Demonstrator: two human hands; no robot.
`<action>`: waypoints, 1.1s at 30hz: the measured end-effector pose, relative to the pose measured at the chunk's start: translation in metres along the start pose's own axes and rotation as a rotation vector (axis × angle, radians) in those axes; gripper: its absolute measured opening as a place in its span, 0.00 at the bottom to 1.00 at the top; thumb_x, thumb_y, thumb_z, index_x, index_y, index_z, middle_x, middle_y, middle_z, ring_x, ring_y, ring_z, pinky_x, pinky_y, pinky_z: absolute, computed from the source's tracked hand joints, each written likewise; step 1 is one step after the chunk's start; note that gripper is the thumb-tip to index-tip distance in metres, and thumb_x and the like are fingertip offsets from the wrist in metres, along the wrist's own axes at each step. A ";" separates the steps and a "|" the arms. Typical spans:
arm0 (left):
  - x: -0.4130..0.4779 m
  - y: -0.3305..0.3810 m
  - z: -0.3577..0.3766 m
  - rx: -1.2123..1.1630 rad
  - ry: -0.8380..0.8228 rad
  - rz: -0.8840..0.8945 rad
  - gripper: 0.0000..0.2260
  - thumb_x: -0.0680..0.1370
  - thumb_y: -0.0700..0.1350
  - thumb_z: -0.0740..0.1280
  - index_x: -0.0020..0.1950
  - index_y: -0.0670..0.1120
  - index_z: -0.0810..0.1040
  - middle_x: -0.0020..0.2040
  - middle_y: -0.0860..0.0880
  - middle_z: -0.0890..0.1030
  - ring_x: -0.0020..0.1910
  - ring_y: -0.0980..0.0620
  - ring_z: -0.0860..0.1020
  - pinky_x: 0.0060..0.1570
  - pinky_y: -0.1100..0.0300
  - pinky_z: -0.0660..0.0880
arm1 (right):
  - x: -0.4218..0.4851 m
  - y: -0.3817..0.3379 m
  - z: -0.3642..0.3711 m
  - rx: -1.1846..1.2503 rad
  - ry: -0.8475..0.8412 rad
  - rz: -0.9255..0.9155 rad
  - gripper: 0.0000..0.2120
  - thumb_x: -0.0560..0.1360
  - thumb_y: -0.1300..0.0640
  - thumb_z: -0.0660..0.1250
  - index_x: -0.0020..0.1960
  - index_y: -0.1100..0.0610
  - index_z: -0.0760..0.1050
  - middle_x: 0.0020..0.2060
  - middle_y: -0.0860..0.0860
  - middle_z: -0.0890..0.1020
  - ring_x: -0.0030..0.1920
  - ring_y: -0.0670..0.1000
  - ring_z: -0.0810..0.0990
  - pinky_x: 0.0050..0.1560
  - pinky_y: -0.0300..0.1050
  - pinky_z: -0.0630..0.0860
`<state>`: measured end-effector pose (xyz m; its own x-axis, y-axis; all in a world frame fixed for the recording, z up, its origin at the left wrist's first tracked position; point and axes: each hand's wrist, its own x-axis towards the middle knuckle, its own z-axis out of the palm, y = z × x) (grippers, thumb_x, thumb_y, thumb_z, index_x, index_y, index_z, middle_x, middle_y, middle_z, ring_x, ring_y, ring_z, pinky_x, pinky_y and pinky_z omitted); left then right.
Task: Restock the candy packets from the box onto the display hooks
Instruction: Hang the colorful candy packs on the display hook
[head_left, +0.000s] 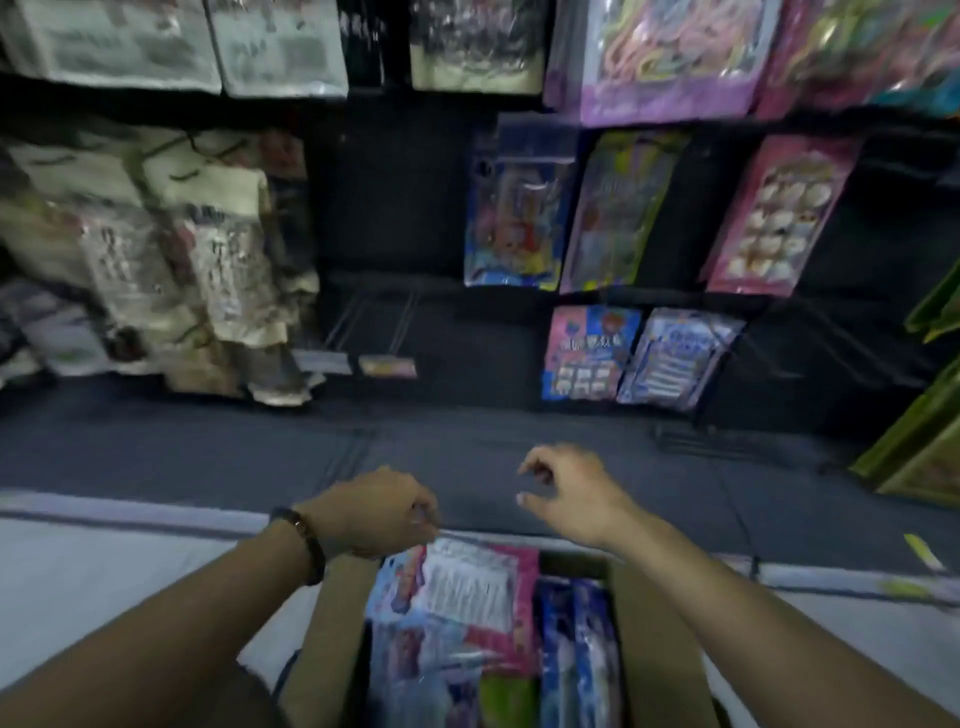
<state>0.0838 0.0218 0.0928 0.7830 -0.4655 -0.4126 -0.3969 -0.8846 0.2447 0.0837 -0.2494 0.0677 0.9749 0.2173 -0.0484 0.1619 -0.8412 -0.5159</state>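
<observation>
A cardboard box (654, 639) at the bottom centre holds several colourful candy packets. My left hand (374, 512) pinches the top edge of a pink and white packet (472, 587) that stands up out of the box. My right hand (571, 493) hovers above the box's far edge with its fingers loosely curled and nothing in them. Two bare display hooks (374, 322) with price tags jut from the dark back panel at centre. The whole view is blurred.
Candy packets hang on the right: a blue one (519, 218), a pink one (774, 218), and two lower ones (639, 358). Beige and white bags (171, 260) crowd the left. A dark base shelf (208, 447) runs across. Green packets (924, 441) lean at far right.
</observation>
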 end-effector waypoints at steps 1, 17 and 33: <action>0.004 -0.009 0.013 -0.008 -0.044 -0.023 0.09 0.84 0.57 0.64 0.57 0.57 0.81 0.61 0.53 0.82 0.59 0.49 0.79 0.69 0.46 0.69 | 0.001 0.005 0.021 -0.010 -0.083 0.029 0.15 0.77 0.49 0.76 0.60 0.54 0.80 0.53 0.49 0.80 0.57 0.52 0.80 0.61 0.44 0.75; 0.056 -0.039 0.063 0.050 -0.272 -0.119 0.21 0.84 0.61 0.61 0.60 0.43 0.78 0.68 0.41 0.80 0.62 0.43 0.78 0.66 0.50 0.75 | 0.010 0.051 0.243 -0.364 -0.422 0.081 0.55 0.72 0.41 0.78 0.86 0.47 0.46 0.84 0.59 0.48 0.83 0.65 0.47 0.81 0.68 0.54; 0.057 -0.041 0.056 0.091 -0.328 -0.132 0.25 0.85 0.60 0.58 0.70 0.43 0.79 0.68 0.43 0.80 0.63 0.44 0.79 0.65 0.52 0.75 | -0.003 0.053 0.251 -0.560 -0.405 -0.005 0.44 0.81 0.63 0.66 0.86 0.56 0.39 0.83 0.65 0.55 0.82 0.69 0.56 0.72 0.76 0.67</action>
<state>0.1180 0.0299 0.0107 0.6408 -0.3185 -0.6985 -0.3555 -0.9296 0.0976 0.0515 -0.1703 -0.1741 0.8576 0.2978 -0.4193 0.3268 -0.9451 -0.0027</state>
